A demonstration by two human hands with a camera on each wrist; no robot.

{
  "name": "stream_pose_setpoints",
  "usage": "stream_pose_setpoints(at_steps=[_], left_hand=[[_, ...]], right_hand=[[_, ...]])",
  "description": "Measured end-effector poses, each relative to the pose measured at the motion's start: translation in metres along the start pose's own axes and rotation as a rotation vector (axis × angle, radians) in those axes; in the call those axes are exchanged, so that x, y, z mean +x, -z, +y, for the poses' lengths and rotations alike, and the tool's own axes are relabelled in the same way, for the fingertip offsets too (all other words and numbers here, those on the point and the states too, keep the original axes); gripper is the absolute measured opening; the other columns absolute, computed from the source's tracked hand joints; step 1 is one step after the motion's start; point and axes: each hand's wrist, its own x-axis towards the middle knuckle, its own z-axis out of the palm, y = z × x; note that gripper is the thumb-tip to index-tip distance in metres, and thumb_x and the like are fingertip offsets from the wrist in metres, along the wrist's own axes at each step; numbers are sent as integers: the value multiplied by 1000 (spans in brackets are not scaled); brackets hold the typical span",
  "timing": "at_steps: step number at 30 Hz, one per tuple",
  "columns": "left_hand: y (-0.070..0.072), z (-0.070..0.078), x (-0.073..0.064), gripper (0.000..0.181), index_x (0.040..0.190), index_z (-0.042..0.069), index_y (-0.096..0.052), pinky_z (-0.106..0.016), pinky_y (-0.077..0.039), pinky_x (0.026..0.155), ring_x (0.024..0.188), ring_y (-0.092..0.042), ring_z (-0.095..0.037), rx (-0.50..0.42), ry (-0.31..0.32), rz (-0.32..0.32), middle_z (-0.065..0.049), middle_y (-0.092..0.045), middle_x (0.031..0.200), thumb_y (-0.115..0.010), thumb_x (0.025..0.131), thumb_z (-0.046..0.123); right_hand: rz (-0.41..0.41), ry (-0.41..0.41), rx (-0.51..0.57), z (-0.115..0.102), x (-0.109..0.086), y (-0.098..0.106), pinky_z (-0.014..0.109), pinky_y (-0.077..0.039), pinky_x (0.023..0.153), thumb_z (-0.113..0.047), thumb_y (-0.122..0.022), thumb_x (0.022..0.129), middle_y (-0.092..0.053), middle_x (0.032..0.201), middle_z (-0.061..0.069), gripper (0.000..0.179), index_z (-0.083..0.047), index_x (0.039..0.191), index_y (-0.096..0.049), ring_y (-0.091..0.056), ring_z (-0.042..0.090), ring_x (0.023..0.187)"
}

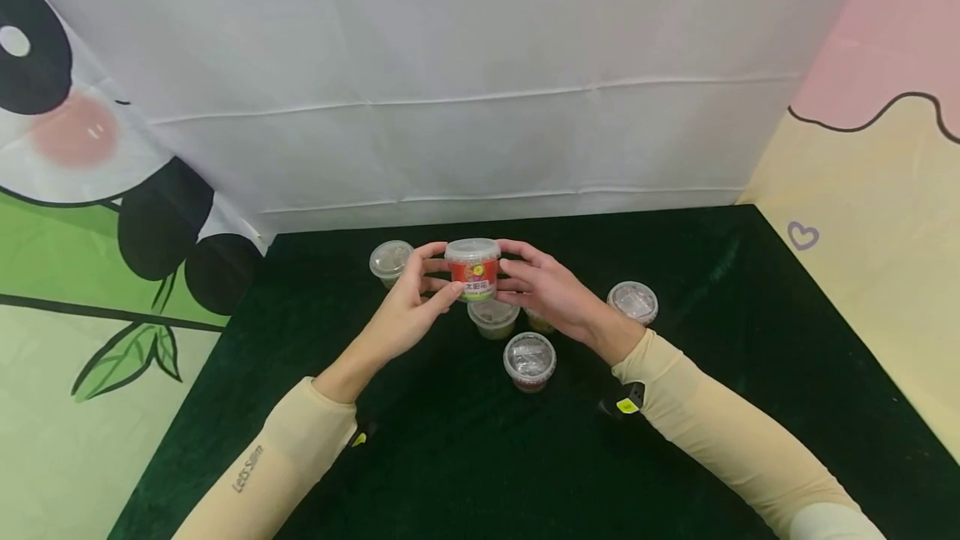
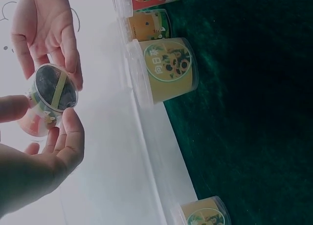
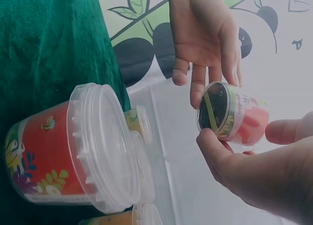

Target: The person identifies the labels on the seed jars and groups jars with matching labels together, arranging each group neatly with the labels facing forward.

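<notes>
A small clear plastic tub [image 1: 476, 272] with a red label and a translucent lid is held up above the table between both hands. My left hand [image 1: 408, 302] grips its left side, thumb across the front near the label. My right hand [image 1: 551, 294] holds the opposite side with fingers and thumb. The tub's underside [image 2: 56, 87], dark with a yellow-green strip, shows in the left wrist view. In the right wrist view, the right thumb [image 3: 283, 131] is at the lid end and a finger lies by the base.
Several similar lidded tubs stand on the dark green cloth: one at the back left [image 1: 391, 260], one just below the held tub [image 1: 493, 320], one nearer [image 1: 529, 362], one by the right wrist [image 1: 633, 301]. A white cloth backdrop [image 1: 480, 148] rises behind.
</notes>
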Motion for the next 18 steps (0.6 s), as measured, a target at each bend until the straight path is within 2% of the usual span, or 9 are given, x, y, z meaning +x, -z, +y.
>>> stream_pose_setpoints(at_steps=[7, 12, 18], left_hand=[[9, -7, 0, 59, 154, 11, -25, -46, -56, 92, 119, -55, -35, 35, -4, 12, -18, -43, 142, -57, 106, 21], [18, -17, -2, 57, 153, 11, -27, -52, -54, 95, 121, -57, -37, 65, -29, 16, -19, -45, 142, -57, 105, 19], [29, -27, -5, 56, 151, 12, -33, -53, -54, 95, 118, -60, -38, 85, -48, 8, -18, -48, 138, -61, 103, 15]], right_hand=[[32, -41, 25, 1, 10, -10, 42, -40, 113, -29, -41, 111, -36, 153, 16, 51, -14, 158, -29, -45, 36, 137], [31, -65, 52, 3, 16, -16, 43, -37, 115, -27, -44, 110, -36, 155, 15, 52, -14, 158, -28, -41, 35, 141], [11, -78, 41, 6, 18, -23, 45, -34, 117, -24, -44, 110, -35, 157, 15, 54, -12, 160, -26, -38, 33, 143]])
